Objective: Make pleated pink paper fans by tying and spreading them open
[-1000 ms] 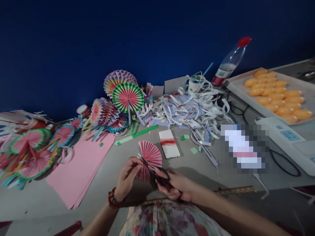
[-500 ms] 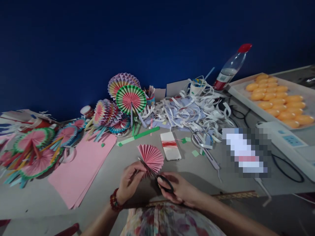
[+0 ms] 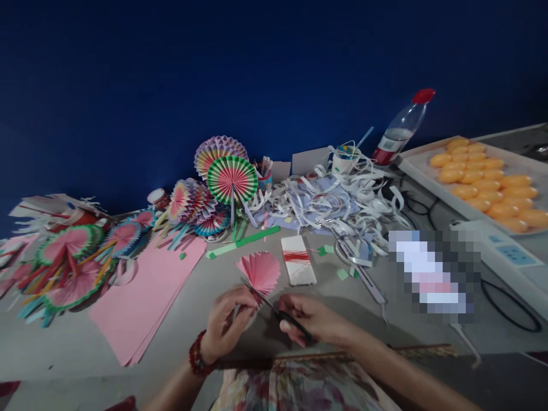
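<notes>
A pleated pink paper fan (image 3: 262, 269) is pinched near its lower end by my left hand (image 3: 231, 319), which wears a beaded bracelet. My right hand (image 3: 310, 318) grips black-handled scissors (image 3: 295, 325). Their blades cross in front of the fan's lower part, close to my left fingertips. Whether the blades cut into the paper, I cannot tell. Just beyond the fan lies a white card wound with red thread (image 3: 298, 258). To the left is a stack of pink paper sheets (image 3: 141, 311).
Finished paper fans (image 3: 232, 180) stand at the back, with more fans (image 3: 71, 251) at left. Curled white paper strips (image 3: 325, 200) heap behind the card. At right are a bottle (image 3: 400, 134), a tray of orange oval pieces (image 3: 413, 162), a power strip (image 3: 496, 245) and a blurred-out object (image 3: 430, 274).
The scissors have turned a little and their handles sit lower and further right, with my right hand. The fan has shifted slightly left. The whole view has moved a little.
</notes>
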Demonstrator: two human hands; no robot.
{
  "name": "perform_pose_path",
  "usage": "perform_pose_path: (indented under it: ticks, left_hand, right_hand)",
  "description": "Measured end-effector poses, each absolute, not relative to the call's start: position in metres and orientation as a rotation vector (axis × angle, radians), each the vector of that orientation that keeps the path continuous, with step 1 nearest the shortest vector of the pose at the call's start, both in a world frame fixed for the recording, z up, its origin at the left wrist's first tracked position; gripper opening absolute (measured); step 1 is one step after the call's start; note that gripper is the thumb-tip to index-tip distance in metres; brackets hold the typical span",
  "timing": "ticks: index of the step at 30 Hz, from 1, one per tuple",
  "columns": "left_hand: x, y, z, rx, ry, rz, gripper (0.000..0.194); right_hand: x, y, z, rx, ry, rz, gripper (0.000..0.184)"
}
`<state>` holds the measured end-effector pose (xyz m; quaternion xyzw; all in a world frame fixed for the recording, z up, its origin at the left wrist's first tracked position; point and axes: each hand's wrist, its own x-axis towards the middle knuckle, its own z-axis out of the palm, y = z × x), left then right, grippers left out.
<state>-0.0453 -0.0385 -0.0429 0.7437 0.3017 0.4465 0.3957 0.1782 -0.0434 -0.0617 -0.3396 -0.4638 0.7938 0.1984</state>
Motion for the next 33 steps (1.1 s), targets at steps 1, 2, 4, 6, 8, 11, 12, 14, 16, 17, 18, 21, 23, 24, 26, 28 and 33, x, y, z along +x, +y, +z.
perform_pose_path:
  ticks: [1,2,4,6,8,11,12,14,16,17,18,21,23,24,26,28,33]
  left_hand:
    - [-0.045,-0.038,-0.041,1.901,0.769,1.135,0.02]
    - [-0.044,-0.038,-0.038,1.921,0.775,1.139,0.02]
    - [-0.043,-0.036,-0.033,1.973,0.78,1.151,0.021]
    - [-0.041,-0.035,-0.026,2.041,0.769,1.163,0.022]
    - [-0.039,-0.034,-0.019,2.094,0.739,1.17,0.023]
    - [-0.036,-0.033,-0.011,2.112,0.722,1.161,0.024]
    - [-0.036,-0.032,-0.009,2.113,0.723,1.162,0.024]
    - [-0.035,-0.031,-0.006,2.128,0.726,1.16,0.025]
    - [-0.034,-0.03,-0.003,2.161,0.719,1.141,0.027]
    - [-0.034,-0.03,-0.001,2.181,0.715,1.126,0.028]
    - [-0.033,-0.029,0.0,2.201,0.71,1.112,0.029]
    - [-0.031,-0.026,0.005,2.241,0.687,1.087,0.031]
    - [-0.029,-0.025,0.006,2.255,0.671,1.084,0.031]
    - [-0.028,-0.024,0.006,2.258,0.668,1.082,0.032]
    - [-0.027,-0.024,0.006,2.257,0.663,1.077,0.031]
    - [-0.027,-0.024,0.004,2.244,0.648,1.051,0.029]
    - [-0.027,-0.024,-0.002,2.138,0.708,1.107,0.025]
  right_hand:
    - [0.178,-0.043,-0.064,-0.931,-1.303,2.201,0.057]
    - [0.178,-0.043,-0.066,-0.92,-1.298,2.186,0.06]
    - [0.178,-0.042,-0.069,-0.903,-1.293,2.155,0.062]
    - [0.181,-0.042,-0.069,-0.883,-1.33,2.111,0.062]
    - [0.184,-0.041,-0.067,-0.876,-1.368,2.067,0.063]
    - [0.188,-0.04,-0.059,-0.879,-1.389,2.037,0.063]
    - [0.188,-0.04,-0.056,-0.878,-1.392,2.046,0.063]
    - [0.189,-0.039,-0.051,-0.868,-1.406,2.059,0.062]
    - [0.19,-0.039,-0.047,-0.84,-1.404,2.066,0.064]
    - [0.19,-0.039,-0.046,-0.818,-1.382,2.072,0.065]
    - [0.191,-0.039,-0.046,-0.792,-1.35,2.084,0.066]
    - [0.19,-0.04,-0.047,-0.721,-1.224,2.146,0.068]
    - [0.19,-0.042,-0.05,-0.697,-1.154,2.17,0.068]
    - [0.189,-0.044,-0.052,-0.696,-1.127,2.17,0.067]
    - [0.189,-0.046,-0.055,-0.694,-1.088,2.159,0.065]
    - [0.189,-0.047,-0.056,-0.667,-1.073,2.156,0.064]
    - [0.191,-0.043,-0.045,-0.749,-1.166,2.084,0.062]
